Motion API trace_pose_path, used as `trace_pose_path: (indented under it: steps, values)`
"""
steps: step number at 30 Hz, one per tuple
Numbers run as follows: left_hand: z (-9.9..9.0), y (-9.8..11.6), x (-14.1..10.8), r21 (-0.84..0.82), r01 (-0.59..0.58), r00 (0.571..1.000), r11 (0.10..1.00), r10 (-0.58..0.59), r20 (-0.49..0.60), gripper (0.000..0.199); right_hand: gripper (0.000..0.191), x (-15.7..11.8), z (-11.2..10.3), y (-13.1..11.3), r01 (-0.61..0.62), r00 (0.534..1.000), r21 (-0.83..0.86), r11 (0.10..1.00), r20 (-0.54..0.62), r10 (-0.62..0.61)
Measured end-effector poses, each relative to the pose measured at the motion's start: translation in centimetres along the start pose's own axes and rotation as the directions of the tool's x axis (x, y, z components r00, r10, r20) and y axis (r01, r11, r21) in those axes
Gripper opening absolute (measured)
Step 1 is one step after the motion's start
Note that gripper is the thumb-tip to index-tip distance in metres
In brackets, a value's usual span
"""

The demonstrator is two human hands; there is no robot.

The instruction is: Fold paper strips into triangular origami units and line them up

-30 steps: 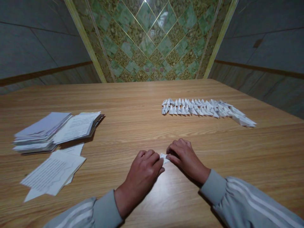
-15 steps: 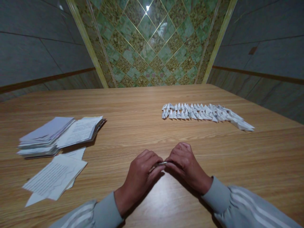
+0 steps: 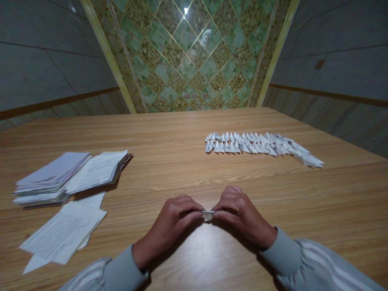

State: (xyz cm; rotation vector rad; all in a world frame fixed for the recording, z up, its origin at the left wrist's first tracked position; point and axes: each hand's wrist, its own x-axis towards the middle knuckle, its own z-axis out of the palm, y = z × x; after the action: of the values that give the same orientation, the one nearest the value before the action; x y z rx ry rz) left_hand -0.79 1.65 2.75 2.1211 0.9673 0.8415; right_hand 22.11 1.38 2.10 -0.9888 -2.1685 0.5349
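Between my two hands, just above the wooden table (image 3: 169, 165), is a small folded piece of paper (image 3: 207, 215). My left hand (image 3: 178, 216) pinches its left end between thumb and fingers. The right end is pinched the same way by my right hand (image 3: 239, 214). Only the middle of the paper shows; its ends are hidden by my fingertips. Beyond my right hand lies a chain of folded white paper pieces (image 3: 251, 143), set in two pointed rows with a longer tail at its right end.
At the left stands a stack of papers (image 3: 51, 173), with a printed pile (image 3: 98, 171) leaning against it. Nearer to me, several loose printed sheets (image 3: 63, 232) overlap. A green tiled wall (image 3: 194, 60) rises behind the table's far edge.
My hands have drawn slightly apart, so more of the folded paper shows between them. My left hand has lowered and shifted left a little. The view has also shifted slightly.
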Motion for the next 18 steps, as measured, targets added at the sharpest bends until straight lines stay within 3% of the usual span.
trace_pose_path:
  steps: [5, 9, 15, 18]
  values:
    - [-0.8, -0.1, -0.1, 0.028, 0.03, 0.999, 0.999, -0.03, -0.023, 0.022, 0.039, 0.1, -0.5, 0.4, -0.048, 0.996, 0.017, 0.999, 0.069, 0.047]
    - [-0.7, 0.3, 0.1, 0.057, 0.012, 0.999, 0.998, -0.009, -0.053, 0.025, 0.044, 0.1, -1.0, 0.8, -0.101, 0.994, -0.026, 0.995, 0.041, 0.102]
    - [-0.3, 0.6, 0.4, 0.005, 0.073, 0.997, 0.997, -0.073, -0.038, 0.026, 0.042, 0.3, -1.6, 0.5, 0.034, 0.987, -0.047, 0.998, 0.157, -0.026]
    - [-0.1, 0.6, 0.4, -0.181, 0.183, 0.981, 0.966, -0.166, 0.101, 0.036, 0.04, 0.3, -1.6, 0.4, 0.11, 0.981, -0.065, 0.992, 0.167, -0.098]
